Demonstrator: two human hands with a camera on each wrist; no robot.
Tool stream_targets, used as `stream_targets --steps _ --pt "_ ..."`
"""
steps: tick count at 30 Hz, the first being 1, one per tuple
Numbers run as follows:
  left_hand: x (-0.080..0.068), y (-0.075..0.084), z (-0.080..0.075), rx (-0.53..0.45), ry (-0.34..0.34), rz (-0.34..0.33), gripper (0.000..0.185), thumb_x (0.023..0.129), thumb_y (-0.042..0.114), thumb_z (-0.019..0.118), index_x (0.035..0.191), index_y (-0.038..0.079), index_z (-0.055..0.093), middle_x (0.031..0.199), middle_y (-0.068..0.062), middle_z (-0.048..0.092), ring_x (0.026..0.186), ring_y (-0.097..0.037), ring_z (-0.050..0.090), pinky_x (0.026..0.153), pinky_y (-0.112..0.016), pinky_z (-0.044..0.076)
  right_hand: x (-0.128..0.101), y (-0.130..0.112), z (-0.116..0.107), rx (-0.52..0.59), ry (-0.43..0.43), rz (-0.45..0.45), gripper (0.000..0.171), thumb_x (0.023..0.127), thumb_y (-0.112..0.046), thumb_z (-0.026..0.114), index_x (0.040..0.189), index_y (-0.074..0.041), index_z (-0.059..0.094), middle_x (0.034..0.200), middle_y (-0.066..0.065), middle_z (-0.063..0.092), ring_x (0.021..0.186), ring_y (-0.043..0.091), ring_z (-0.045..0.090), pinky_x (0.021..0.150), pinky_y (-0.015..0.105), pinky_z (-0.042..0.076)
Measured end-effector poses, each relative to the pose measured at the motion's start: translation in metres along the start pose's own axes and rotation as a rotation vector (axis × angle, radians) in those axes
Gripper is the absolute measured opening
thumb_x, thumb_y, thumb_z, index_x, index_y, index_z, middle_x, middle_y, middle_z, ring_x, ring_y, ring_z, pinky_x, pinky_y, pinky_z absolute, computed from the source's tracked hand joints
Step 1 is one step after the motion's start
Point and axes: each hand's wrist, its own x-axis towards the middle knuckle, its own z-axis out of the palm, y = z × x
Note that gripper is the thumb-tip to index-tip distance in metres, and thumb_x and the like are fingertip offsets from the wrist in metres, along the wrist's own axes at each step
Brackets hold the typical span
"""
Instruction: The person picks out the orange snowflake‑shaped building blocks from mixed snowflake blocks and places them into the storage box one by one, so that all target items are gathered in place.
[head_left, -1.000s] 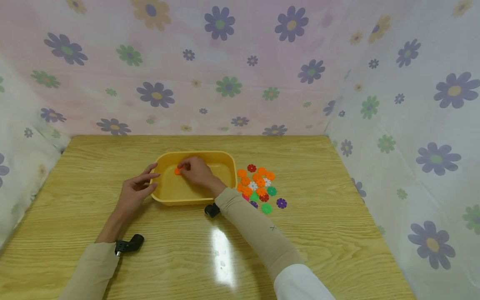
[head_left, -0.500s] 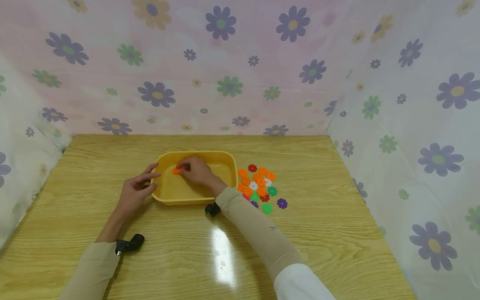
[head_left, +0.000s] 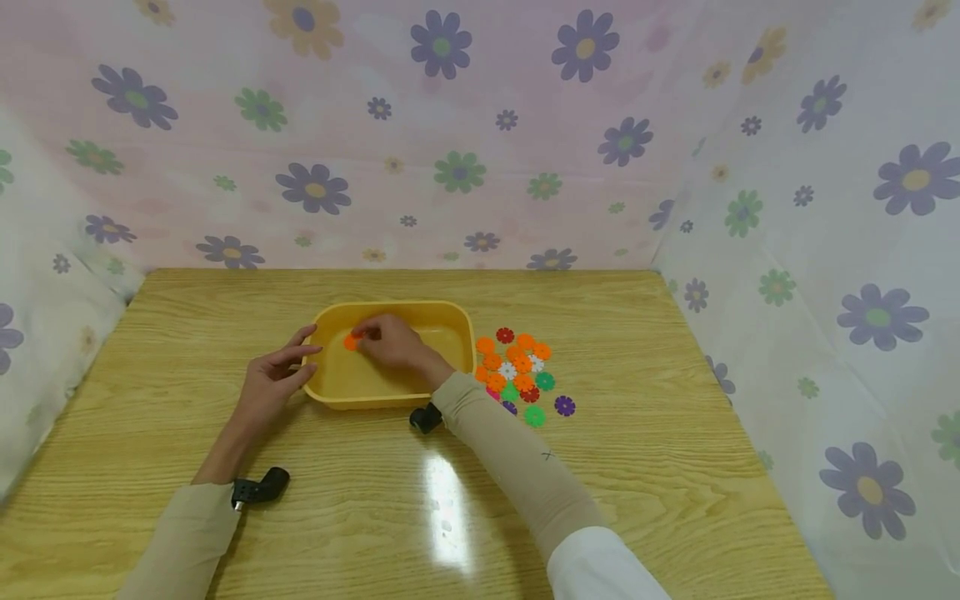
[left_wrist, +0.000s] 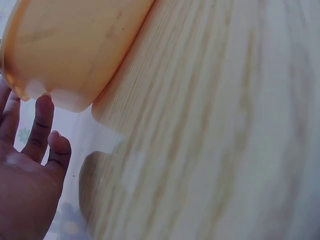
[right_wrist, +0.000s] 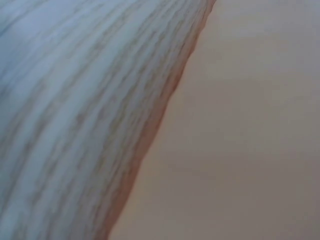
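Note:
Inside the yellow plastic basin (head_left: 375,403), my right hand (head_left: 393,340) pinches an orange flower-shaped disc (head_left: 351,342) at its edge, close over the basin's floor near the left end. My left hand (head_left: 273,379) stays at the basin's left end, fingers spread and relaxed, with fingertips right at the rim. In the left wrist view, the fingers of that hand (left_wrist: 27,185) reach up to the outer wall of the basin (left_wrist: 75,55). The right wrist view shows only the basin's side wall (right_wrist: 240,140) and the table, with the right hand out of sight.
To the right of the basin lies a loose spread of flower-shaped discs (head_left: 522,364) in orange, white, red, green and purple. A purple disc (head_left: 565,406) lies apart at its right edge. Everything stands on a wood-grain table (head_left: 637,467) with flower-patterned sheets (head_left: 495,150) behind it.
The orange disc in my right hand has turned and shifted slightly left between the fingertips. The left hand and the loose discs have kept their places.

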Motion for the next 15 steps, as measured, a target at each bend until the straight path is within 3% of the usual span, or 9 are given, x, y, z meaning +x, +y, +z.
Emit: stream_targets --steps 9,15 --pt "0.0008 0.0015 0.0021 0.024 0.029 0.007 0.026 0.097 -0.009 0.061 0.120 -0.021 0.061 0.146 0.006 0.059 0.135 0.001 0.050 0.080 -0.014 0.051 0.0003 0.0006 -0.0017 0.082 0.000 -0.005 0.028 0.102 -0.012 0.060 0.127 -0.002 0.069 0.127 0.011 0.069 0.112 0.019 0.065 0.094 0.024 0.050" --pt "0.0010 0.0017 0.0032 0.079 0.047 -0.003 0.027 0.098 -0.006 0.062 0.120 -0.021 0.062 0.147 0.004 0.058 0.132 0.000 0.054 0.080 -0.015 0.052 -0.0033 -0.0037 -0.0065 0.189 -0.020 -0.003 0.028 0.104 -0.016 0.059 0.125 -0.002 0.070 0.112 0.008 0.072 0.086 0.015 0.065 0.073 0.023 0.053"
